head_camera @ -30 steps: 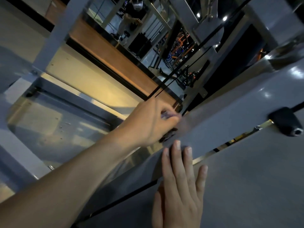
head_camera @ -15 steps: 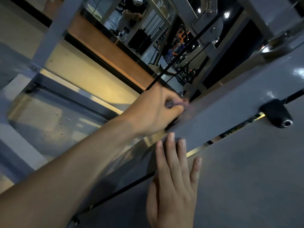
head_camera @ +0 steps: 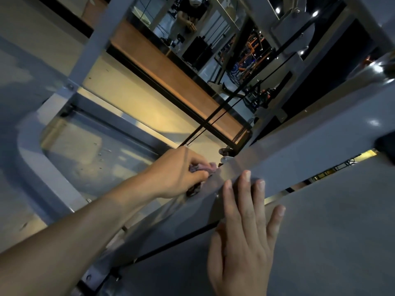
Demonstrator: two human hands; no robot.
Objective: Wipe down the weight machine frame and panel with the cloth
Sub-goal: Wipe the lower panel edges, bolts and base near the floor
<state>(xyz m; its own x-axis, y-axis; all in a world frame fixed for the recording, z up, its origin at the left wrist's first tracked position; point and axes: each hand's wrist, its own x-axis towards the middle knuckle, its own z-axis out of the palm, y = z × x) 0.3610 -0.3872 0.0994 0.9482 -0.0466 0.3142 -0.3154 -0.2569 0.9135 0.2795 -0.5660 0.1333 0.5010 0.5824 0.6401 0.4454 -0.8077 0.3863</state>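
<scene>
Bunched in the curled left hand (head_camera: 177,174), the cloth (head_camera: 199,168) presses the frame beam (head_camera: 299,159) edge; the right hand (head_camera: 245,231) lies flat just below it. Risk — cloth snagging the bracket (head_camera: 225,160) beside that edge.

Mirror (head_camera: 213,24): at twelve o'clock, reflecting gym gear and a standing person.
Wooden band (head_camera: 171,75): slanting from eleven o'clock toward the centre.
Cream wall (head_camera: 136,97): beside the band, on its nine o'clock side.
Ceiling lights (head_camera: 315,12): small bright spots at one o'clock.
</scene>
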